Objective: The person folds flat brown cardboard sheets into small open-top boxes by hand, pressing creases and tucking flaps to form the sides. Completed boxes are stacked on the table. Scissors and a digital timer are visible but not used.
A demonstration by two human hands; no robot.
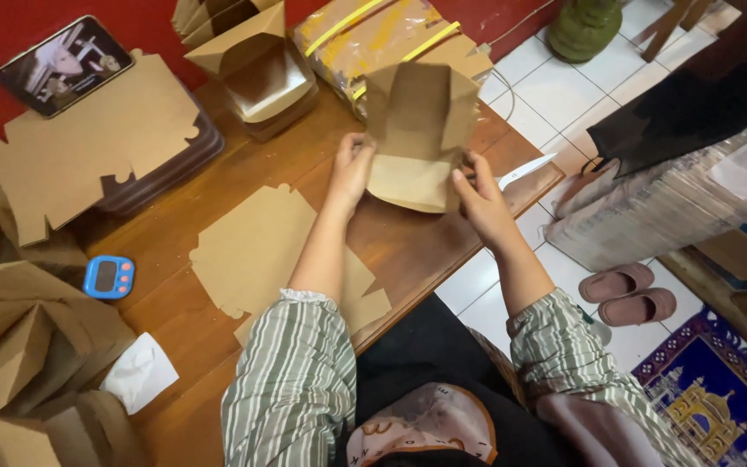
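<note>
Above the middle of the wooden worktop (443, 246), a half-folded brown cardboard box (417, 134), held upright between both hands, flaps standing up and open toward the camera. Left hand (352, 169) on the box's lower left edge, fingers clenched on the cardboard there. Right hand (482, 203) on the lower right edge, fingers (462, 177) likewise pinching the cardboard. Both forearms in striped green-and-white sleeves (291, 380).

On the worktop just below the left forearm, a flat unfolded cardboard blank (257, 246), lying face up. Farther left, a stack of more flat blanks (88, 143), with a dark tablet (62, 65) leaning against the red wall behind it. Near the front left edge, a small blue digital timer (108, 277) and a white crumpled tissue (140, 372). Behind the held box, nested folded boxes (261, 73) and a plastic-wrapped bundle with yellow straps (382, 35). Just right of the right hand, a white-bladed knife (525, 169) at the worktop's edge, apart from the fingers.

On the tiled floor (546, 95) to the right, a pair of pink slippers (628, 294) and a patterned blue rug (719, 398).
</note>
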